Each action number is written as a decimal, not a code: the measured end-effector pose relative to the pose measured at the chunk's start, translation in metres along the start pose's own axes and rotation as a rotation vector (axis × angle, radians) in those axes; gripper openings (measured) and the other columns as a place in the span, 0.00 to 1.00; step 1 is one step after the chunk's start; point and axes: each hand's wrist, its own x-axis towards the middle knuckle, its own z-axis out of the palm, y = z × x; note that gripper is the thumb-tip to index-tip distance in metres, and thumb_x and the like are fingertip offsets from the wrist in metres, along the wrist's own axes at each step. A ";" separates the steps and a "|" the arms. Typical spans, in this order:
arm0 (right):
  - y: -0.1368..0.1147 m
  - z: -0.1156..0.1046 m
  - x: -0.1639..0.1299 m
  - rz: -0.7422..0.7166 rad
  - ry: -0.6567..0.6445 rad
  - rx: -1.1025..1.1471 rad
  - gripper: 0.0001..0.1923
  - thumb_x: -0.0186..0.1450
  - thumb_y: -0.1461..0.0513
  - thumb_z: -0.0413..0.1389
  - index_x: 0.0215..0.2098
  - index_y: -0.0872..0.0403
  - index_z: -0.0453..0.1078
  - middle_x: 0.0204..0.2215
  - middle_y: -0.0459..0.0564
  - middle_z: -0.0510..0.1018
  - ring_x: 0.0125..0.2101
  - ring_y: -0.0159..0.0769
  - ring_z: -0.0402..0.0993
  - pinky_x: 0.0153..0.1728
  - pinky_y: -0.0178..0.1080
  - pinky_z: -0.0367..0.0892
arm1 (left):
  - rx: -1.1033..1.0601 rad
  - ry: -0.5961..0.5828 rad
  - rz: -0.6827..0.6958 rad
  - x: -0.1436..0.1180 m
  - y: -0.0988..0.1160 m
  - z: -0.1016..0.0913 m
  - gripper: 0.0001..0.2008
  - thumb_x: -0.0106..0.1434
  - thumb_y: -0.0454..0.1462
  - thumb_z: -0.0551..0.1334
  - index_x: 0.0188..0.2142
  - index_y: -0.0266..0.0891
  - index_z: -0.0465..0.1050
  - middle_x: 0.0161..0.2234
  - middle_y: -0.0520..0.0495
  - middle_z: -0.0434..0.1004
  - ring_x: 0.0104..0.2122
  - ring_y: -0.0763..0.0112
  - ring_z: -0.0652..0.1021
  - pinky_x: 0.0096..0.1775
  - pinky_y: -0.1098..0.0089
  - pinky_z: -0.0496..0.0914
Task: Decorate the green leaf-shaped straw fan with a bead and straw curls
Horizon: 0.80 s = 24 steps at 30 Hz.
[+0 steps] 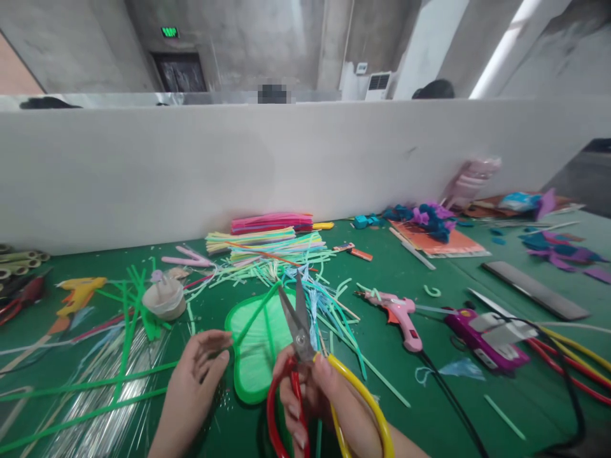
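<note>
- Gripping the scissors [305,375], the right hand [317,404] has its fingers threaded through the red loop and the yellow loop, and the blades stand parted in a narrow V, tips pointing away from the person.
- The blades' points lie over a green strip [255,312] that runs slantwise across the green heart-shaped frame [255,346].
- The left hand [198,375] is half open, palm turned inward, with the fingers loosely curled; its fingertips pinch or touch the near end of the green strip at the frame's left edge, though whether they truly grip it cannot be told.
- The frame lies flat on the green table [429,394], just between the two hands.
- Behind it is a heap of cut straw strips [286,267] in pale colours.
- To the right lie a pink glue gun [401,315] and a purple glue gun [482,337], well apart from the hands.
</note>
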 end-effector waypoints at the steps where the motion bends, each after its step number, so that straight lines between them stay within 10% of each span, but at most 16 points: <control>1: -0.004 0.000 -0.003 0.023 -0.013 -0.062 0.29 0.64 0.37 0.49 0.41 0.54 0.62 0.26 0.42 0.65 0.18 0.24 0.62 0.19 0.31 0.66 | 0.084 0.004 0.040 0.004 0.006 -0.008 0.22 0.57 0.50 0.66 0.47 0.42 0.70 0.50 0.41 0.76 0.48 0.55 0.77 0.47 0.60 0.72; 4: -0.017 0.000 -0.012 0.095 -0.060 -0.223 0.28 0.66 0.39 0.47 0.42 0.54 0.64 0.25 0.42 0.64 0.19 0.24 0.61 0.21 0.29 0.62 | 0.160 -0.025 0.182 0.015 0.037 -0.017 0.23 0.62 0.52 0.60 0.54 0.48 0.68 0.59 0.45 0.68 0.56 0.54 0.71 0.54 0.58 0.66; 9: -0.030 -0.003 -0.018 0.137 -0.079 -0.323 0.29 0.68 0.39 0.43 0.42 0.55 0.66 0.25 0.44 0.66 0.21 0.25 0.62 0.23 0.29 0.62 | 0.000 -0.461 0.340 0.025 0.077 0.020 0.23 0.68 0.51 0.52 0.56 0.44 0.65 0.48 0.45 0.75 0.50 0.62 0.74 0.53 0.65 0.65; 14: -0.031 -0.010 -0.016 0.111 -0.060 -0.321 0.34 0.64 0.35 0.44 0.44 0.55 0.66 0.25 0.44 0.66 0.18 0.25 0.61 0.21 0.30 0.62 | 0.014 -0.377 0.253 0.025 0.060 0.050 0.17 0.69 0.50 0.50 0.34 0.41 0.66 0.19 0.59 0.53 0.18 0.75 0.60 0.21 0.75 0.58; 24: -0.017 -0.012 0.001 0.139 0.100 -0.236 0.37 0.60 0.31 0.43 0.36 0.54 0.70 0.20 0.43 0.65 0.17 0.25 0.61 0.19 0.30 0.62 | 0.329 -0.349 0.463 0.016 0.054 0.060 0.18 0.70 0.46 0.49 0.25 0.41 0.59 0.20 0.57 0.57 0.21 0.74 0.62 0.25 0.73 0.56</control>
